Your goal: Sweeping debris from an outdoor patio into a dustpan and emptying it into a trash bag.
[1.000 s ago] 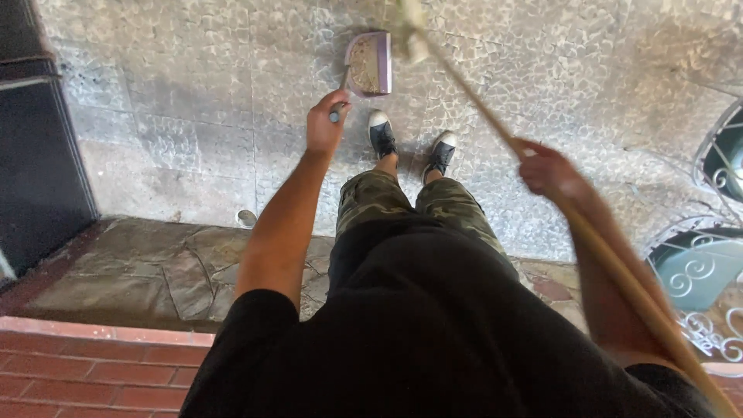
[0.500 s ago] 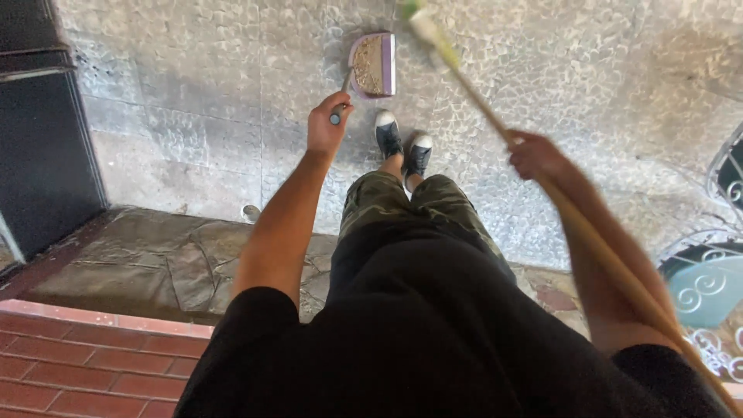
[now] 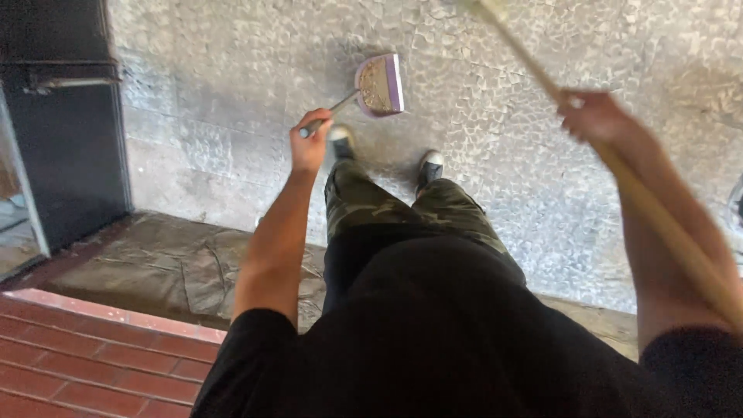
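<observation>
My left hand (image 3: 309, 143) grips the thin metal handle of a purple dustpan (image 3: 378, 84), which hangs above the pebbled grey floor with brownish dirt in it. My right hand (image 3: 600, 118) is closed around a long wooden broom stick (image 3: 658, 217) that runs from the top centre down to the lower right. The broom's head is out of view at the top. My legs in camouflage trousers and dark shoes (image 3: 430, 166) stand below the dustpan.
A dark door or cabinet (image 3: 66, 124) stands at the left. A brown stone step (image 3: 155, 263) and a red brick ledge (image 3: 85, 352) lie at the lower left. Pebbled grey paving (image 3: 503, 139) fills the middle and right.
The view has shifted, so the dustpan and my left hand sit lower. My feet have stepped apart. My right hand has moved up and to the right along the stick.
</observation>
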